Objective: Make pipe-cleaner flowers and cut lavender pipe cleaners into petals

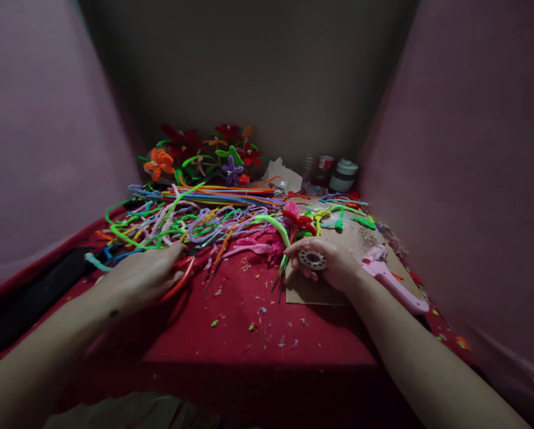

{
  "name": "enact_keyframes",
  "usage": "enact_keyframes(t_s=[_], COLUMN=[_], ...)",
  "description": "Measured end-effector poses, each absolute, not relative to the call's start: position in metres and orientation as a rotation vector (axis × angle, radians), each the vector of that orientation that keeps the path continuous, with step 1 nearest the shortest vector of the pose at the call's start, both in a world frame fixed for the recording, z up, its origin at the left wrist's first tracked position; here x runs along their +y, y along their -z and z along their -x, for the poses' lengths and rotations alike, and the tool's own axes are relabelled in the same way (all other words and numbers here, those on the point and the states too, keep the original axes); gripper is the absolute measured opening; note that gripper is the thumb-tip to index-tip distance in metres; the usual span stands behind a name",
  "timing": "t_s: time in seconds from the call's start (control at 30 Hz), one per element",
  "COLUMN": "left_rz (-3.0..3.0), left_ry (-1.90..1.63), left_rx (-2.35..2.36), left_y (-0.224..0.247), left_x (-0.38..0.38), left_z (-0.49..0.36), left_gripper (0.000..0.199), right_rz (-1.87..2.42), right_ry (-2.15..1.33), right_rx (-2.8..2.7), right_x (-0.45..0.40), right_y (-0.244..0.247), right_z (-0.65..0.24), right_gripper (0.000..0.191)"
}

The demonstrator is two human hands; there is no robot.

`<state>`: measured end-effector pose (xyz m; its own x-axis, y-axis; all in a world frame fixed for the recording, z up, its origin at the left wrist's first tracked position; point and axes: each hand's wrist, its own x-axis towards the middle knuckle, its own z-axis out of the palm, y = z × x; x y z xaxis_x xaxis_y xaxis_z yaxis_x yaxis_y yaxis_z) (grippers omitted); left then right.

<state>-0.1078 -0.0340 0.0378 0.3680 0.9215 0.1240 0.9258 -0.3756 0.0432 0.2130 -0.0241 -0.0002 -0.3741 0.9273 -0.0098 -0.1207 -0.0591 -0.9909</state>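
**Red flower pinched by its stems in a crowded spread of fuzzy wires**

The right hand (327, 262), right of centre in the frame, is closed narrow: its fingertips pinch the stems of a red flower (299, 221), and a pale notched ring (312, 258) sits against the fingers. The flower stands at the middle of the frame, its dark stem ends (281, 281) pointing down beside the edge of a cardboard sheet (322, 295). A bright green strip (273, 225) arches in from the left to meet the stems.

The left hand (144, 271), left of centre, is curled around a red-handled tool (184, 279); it looks like pliers or scissors, but the dim light and the fingers hide its working end.

Above the left hand spreads a tangle of coloured fuzzy wires (195, 223), with finished flowers (195, 152) in the upper left. A pink glue gun (396, 287) lies by the right forearm, lower right.

The likeliest trouble is snagging: the tangle lies so near the tool that loose strands could catch on it. If the pinch eased, the stems could splay and the green strip slip out of line. The ring could drop, since the same fingers serve both it and the stems. The forearm could also knock the glue gun, and its nozzle, if hot, could burn skin or mark the red cloth (249, 333).
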Motion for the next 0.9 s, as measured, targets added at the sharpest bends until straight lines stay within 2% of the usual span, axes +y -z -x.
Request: enact_keyframes(t_s=[0.1, 0.2, 0.4, 0.5, 0.63, 0.9], left_rz=[2.539, 2.451, 2.837, 2.819, 2.688, 2.413], left_ry=[-0.074, -0.038, 0.77, 0.958, 0.786, 0.542], left_rx=[-1.755, -1.757, -1.241, -1.028, -0.934, -0.691], left_y=[-0.042, -0.051, -0.058, -0.05, -0.037, -0.033], left_x=[-0.031, -0.03, -0.034, -0.035, -0.035, -0.034], left_z=[0.111, 0.093, 0.012, -0.022, -0.042, -0.046], left_gripper=[0.022, 0.029, 0.022, 0.018, 0.022, 0.024], right_rz=[0.892, 0.876, 0.83, 0.803, 0.848, 0.905], right_ry=[-1.663, -1.725, -1.76, -1.75, -1.721, -1.716], right_rx=[-1.305, -1.259, -1.233, -1.224, -1.221, -1.189], right_x=[-0.026, -0.027, -0.026, -0.025, -0.025, -0.025], right_y=[0.0, -0.002, -0.001, 0.001, 0.002, -0.002], right_z=[-0.213, -0.213, -0.21, -0.209, -0.208, -0.206], right_gripper=[0.033, 0.034, 0.034, 0.031, 0.023, 0.02])
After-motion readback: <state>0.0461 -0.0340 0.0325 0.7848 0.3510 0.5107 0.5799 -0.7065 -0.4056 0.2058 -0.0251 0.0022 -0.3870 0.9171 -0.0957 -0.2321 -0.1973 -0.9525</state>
